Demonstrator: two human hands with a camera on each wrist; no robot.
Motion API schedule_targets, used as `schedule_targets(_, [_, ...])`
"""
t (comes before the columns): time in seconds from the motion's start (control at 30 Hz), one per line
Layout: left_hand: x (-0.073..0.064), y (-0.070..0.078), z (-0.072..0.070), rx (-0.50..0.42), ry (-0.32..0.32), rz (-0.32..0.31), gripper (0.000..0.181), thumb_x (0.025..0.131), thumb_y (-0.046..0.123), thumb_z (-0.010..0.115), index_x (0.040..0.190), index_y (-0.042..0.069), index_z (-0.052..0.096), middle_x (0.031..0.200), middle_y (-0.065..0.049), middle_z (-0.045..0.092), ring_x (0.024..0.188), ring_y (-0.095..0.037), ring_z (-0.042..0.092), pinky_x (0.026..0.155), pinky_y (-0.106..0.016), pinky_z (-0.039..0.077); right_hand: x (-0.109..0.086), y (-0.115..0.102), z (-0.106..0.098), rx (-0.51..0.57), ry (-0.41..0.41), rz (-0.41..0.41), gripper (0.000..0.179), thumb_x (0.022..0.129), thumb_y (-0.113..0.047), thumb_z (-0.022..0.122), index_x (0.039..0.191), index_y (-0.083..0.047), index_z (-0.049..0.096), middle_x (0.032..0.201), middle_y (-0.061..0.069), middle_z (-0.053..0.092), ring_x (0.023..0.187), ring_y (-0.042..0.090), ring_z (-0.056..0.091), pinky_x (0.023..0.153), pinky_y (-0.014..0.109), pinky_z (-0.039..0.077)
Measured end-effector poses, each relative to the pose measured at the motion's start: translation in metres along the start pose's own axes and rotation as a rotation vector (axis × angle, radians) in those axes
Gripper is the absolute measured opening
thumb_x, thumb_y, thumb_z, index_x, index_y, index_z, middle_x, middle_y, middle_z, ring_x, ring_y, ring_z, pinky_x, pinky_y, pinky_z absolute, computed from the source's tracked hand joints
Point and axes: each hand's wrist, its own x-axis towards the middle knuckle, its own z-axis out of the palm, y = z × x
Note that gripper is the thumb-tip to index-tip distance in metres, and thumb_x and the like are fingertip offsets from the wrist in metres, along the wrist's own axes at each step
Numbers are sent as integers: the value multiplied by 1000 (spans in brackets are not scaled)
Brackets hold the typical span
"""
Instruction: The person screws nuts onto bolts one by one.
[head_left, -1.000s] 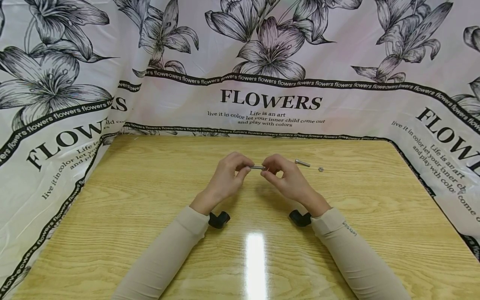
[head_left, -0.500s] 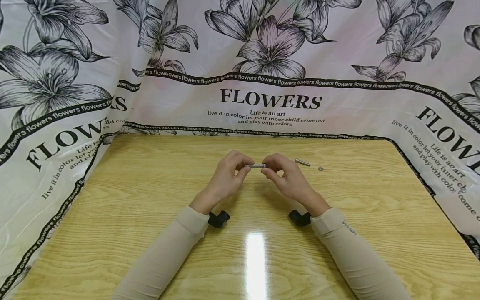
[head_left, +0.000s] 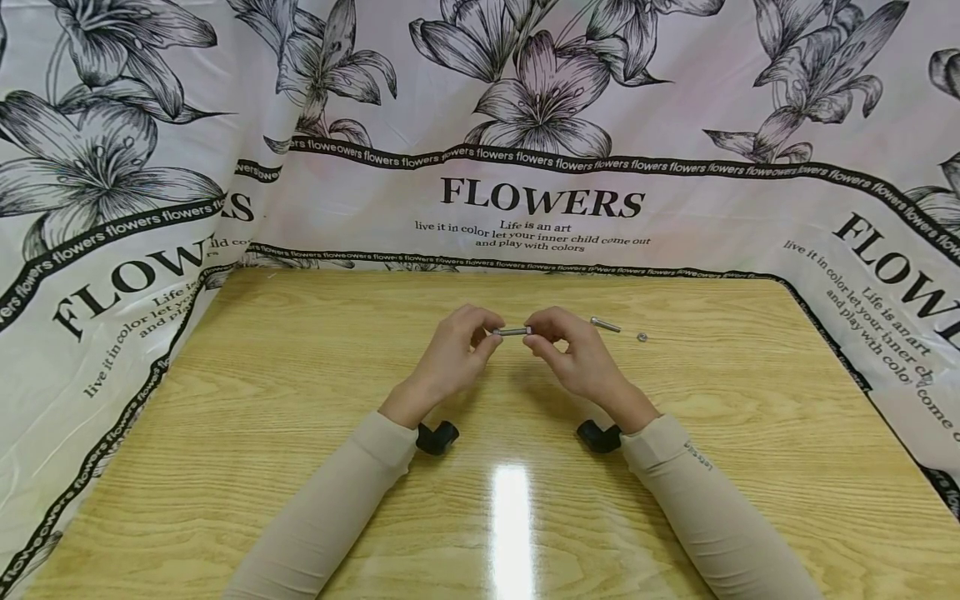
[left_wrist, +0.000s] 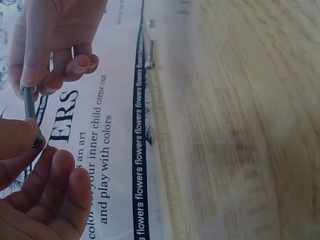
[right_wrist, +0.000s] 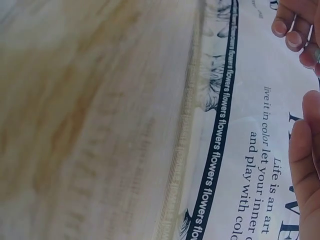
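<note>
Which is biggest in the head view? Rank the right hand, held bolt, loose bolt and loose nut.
1. Right hand
2. Held bolt and loose bolt: too alike to rank
3. Loose nut

A flower-printed white cloth (head_left: 345,204) surrounds the wood-grain table (head_left: 300,350).
</note>
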Motion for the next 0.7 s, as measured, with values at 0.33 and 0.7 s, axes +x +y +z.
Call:
schedule_targets(0.33, [0,2,0,9,-16,-42,11,93,7,62,103,4,63,96,-4,62,81,-15,57,73,-27,51,3,-39,-7,-9,-4,-23,12,88,6,63,100,6,60,85,13,65,72,21,60,63,37,50])
schedule_targets(0.7, [-1,4,-2,-63,15,-24,12,91,6,65,103,4,63,91,-2,65,77,-12,59,71,-27,50,3,-38,-12,-18,-38,-2,5,91,2,60,89,-1,63,83,6,58,75,17,51,68,29,45])
